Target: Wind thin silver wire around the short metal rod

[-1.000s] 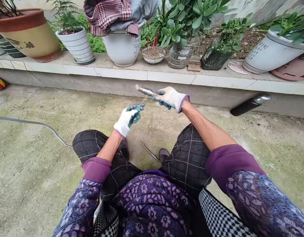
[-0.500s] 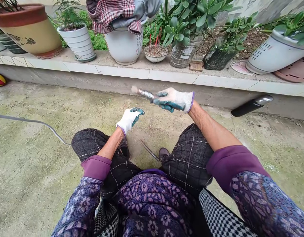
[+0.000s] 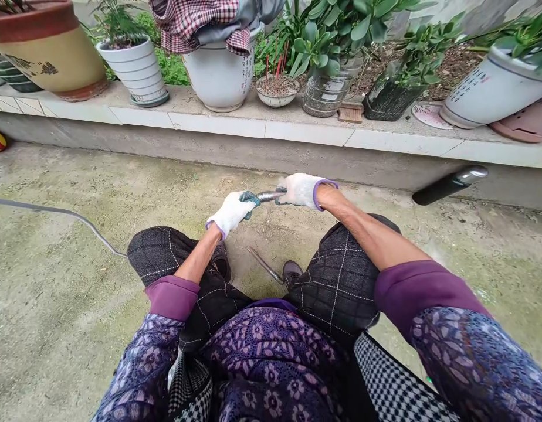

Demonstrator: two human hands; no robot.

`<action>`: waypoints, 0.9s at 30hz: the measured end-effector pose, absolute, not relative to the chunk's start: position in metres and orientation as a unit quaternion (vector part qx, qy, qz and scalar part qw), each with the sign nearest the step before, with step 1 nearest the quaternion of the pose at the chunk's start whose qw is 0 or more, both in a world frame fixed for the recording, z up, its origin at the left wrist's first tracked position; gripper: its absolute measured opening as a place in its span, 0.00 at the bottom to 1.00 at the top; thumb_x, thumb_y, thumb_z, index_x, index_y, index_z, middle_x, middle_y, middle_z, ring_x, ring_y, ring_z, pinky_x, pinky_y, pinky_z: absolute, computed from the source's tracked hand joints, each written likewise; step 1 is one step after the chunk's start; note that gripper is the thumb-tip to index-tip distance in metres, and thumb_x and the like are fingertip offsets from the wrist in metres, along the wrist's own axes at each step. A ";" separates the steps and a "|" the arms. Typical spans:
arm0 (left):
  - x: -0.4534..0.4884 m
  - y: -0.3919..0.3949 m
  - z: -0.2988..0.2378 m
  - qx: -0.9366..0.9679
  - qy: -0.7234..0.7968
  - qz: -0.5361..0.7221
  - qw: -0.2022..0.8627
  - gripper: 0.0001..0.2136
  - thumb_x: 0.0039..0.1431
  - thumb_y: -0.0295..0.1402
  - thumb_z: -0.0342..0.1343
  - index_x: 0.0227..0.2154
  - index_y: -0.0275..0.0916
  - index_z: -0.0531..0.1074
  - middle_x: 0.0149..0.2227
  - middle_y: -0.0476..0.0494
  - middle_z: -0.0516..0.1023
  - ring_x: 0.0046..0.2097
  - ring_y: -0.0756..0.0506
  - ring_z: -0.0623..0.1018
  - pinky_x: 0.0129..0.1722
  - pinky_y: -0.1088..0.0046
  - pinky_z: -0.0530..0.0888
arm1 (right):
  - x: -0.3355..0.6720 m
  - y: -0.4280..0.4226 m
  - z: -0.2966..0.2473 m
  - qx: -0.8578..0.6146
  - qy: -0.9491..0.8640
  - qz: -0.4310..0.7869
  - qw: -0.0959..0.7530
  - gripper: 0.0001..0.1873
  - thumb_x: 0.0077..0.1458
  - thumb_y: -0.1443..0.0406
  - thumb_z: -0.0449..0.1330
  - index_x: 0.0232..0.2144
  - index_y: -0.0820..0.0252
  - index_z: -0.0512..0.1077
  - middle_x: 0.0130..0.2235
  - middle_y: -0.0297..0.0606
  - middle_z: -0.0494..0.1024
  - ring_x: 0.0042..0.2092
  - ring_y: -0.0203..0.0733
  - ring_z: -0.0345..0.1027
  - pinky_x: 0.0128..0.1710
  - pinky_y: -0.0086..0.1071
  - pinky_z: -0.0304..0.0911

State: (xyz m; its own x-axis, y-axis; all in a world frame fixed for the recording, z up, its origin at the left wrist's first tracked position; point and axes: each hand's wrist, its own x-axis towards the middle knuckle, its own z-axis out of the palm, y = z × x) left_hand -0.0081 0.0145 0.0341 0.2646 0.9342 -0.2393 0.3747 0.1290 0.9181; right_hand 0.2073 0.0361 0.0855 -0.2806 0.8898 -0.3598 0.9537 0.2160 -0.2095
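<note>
Above a mossy concrete yard (image 3: 55, 305), the person's left hand (image 3: 231, 212) and right hand (image 3: 301, 191), in white work gloves with green-coated palms, close around either end of a short ribbed metal rod (image 3: 271, 196), held level between them over plaid trousers (image 3: 336, 281). Below, a thin steel rod (image 3: 265, 265) lies on the ground between the feet. Farther out, a black cylinder with a silver cap (image 3: 449, 185) lies near a low tiled ledge (image 3: 262, 129) lined with potted plants (image 3: 319, 58).
</note>
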 end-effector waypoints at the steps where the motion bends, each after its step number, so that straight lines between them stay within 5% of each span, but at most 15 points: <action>1: -0.007 0.013 0.035 0.597 0.541 0.273 0.525 0.07 0.54 0.35 0.59 0.31 0.35 0.77 0.16 0.55 0.66 0.15 0.55 0.59 0.17 0.77 0.53 | 0.206 0.037 0.086 0.600 0.777 -0.177 0.075 0.17 0.54 0.53 0.63 0.39 0.58 0.82 0.28 0.37 0.78 0.30 0.41 0.69 0.29 0.32 0.56; 6: -0.010 0.011 0.040 0.545 0.481 0.323 0.607 0.17 0.58 0.36 0.55 0.46 0.32 0.79 0.18 0.53 0.71 0.13 0.55 0.56 0.13 0.76 0.51 | 0.209 0.043 0.097 0.636 0.757 -0.144 -0.021 0.17 0.59 0.54 0.59 0.40 0.59 0.79 0.30 0.36 0.77 0.29 0.37 0.65 0.28 0.31 0.53; 14: -0.011 0.007 0.047 0.557 0.419 0.319 0.642 0.22 0.56 0.39 0.58 0.49 0.30 0.79 0.16 0.56 0.66 0.13 0.56 0.54 0.12 0.77 0.49 | 0.198 0.042 0.093 0.640 0.691 -0.310 -0.127 0.17 0.61 0.55 0.58 0.44 0.59 0.77 0.29 0.35 0.75 0.24 0.35 0.63 0.25 0.31 0.57; 21: -0.022 0.000 0.053 0.549 0.383 0.360 0.650 0.22 0.54 0.40 0.60 0.47 0.30 0.78 0.15 0.58 0.63 0.13 0.56 0.54 0.13 0.76 0.50 | 0.171 0.043 0.079 0.611 0.790 -0.035 -0.023 0.17 0.64 0.59 0.57 0.50 0.59 0.76 0.42 0.48 0.81 0.39 0.50 0.75 0.37 0.38 0.64; 27: -0.030 0.012 0.042 0.531 0.391 0.377 0.650 0.20 0.54 0.38 0.59 0.47 0.31 0.78 0.14 0.59 0.62 0.13 0.55 0.54 0.13 0.77 0.50 | 0.184 0.050 0.092 0.641 0.675 -0.320 -0.176 0.13 0.62 0.58 0.62 0.43 0.61 0.77 0.26 0.34 0.74 0.22 0.33 0.62 0.21 0.28 0.59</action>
State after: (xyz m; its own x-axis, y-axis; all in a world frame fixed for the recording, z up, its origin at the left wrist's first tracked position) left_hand -0.0301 0.0119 0.0417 0.4105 0.9054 -0.1087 -0.0741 0.1520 0.9856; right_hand 0.1841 0.0505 0.0917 -0.1154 0.9780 -0.1735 0.7523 -0.0280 -0.6582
